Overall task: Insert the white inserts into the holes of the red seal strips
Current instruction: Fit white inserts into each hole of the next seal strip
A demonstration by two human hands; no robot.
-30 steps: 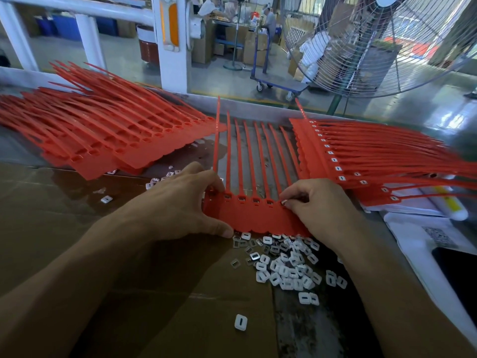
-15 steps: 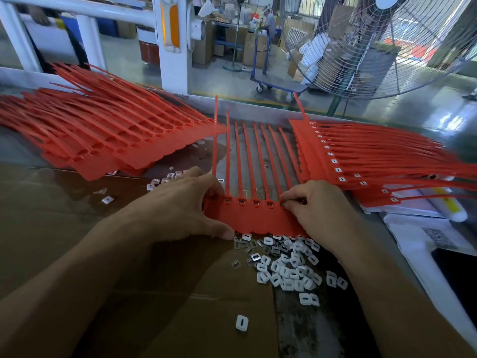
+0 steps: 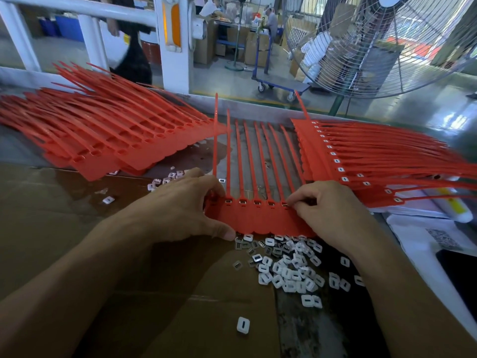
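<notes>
**Desk:** What is the head camera showing at the bench?

**Photographer:** A person is bending over a red seal strip (image 3: 260, 215) lying at the centre of a cardboard-covered table (image 3: 77, 228). The left hand (image 3: 178, 210) is gripping the strip's left end, thumb curled under its near edge. The right hand (image 3: 333, 213) is pinching at the rightmost hole with curled fingertips; whether an insert is between them cannot be told. Loose white inserts (image 3: 289, 267) are lying heaped at six o'clock from the strip, touching its near edge.

**Desk:** Any containers or readable writing?

**Photographer:** Nothing is sitting in a container. Unfilled strips (image 3: 108, 140) are lying stacked at ten o'clock, filled strips (image 3: 361, 156) at two o'clock. A white sheet (image 3: 418, 244) at three o'clock is carrying a square code, too blurred to read. A caged fan (image 3: 387, 42) is standing beyond, at one o'clock.
</notes>
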